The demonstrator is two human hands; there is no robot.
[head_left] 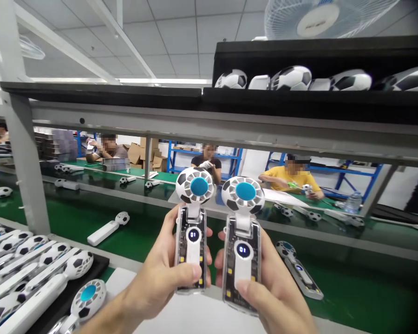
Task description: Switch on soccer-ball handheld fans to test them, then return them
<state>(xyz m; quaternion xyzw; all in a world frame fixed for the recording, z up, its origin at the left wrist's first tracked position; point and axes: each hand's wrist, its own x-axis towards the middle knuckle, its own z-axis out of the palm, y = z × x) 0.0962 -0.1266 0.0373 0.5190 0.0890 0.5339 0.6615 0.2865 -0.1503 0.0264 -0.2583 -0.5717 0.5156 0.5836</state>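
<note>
My left hand [167, 260] is closed round a handheld fan [191, 241] with a football-patterned head and a blue centre. My right hand [271, 283] grips a second, matching handheld fan [241, 260], held upright beside the first with a small gap between them. Both have clear fronts with dark inner boards, and their round displays read "01". Each thumb presses on the lower front of its fan. Fingertips show past the inner edge of each body. Below the hands lies a white work surface [195, 315].
At left, a black tray [101, 262] bears several football fans. Another fan [106, 230] and a clear-fronted one [303, 273] lie on the green conveyor belt [142, 236]. A grey post [24, 139] and a shelf [125, 104] frame the view. Several people work beyond.
</note>
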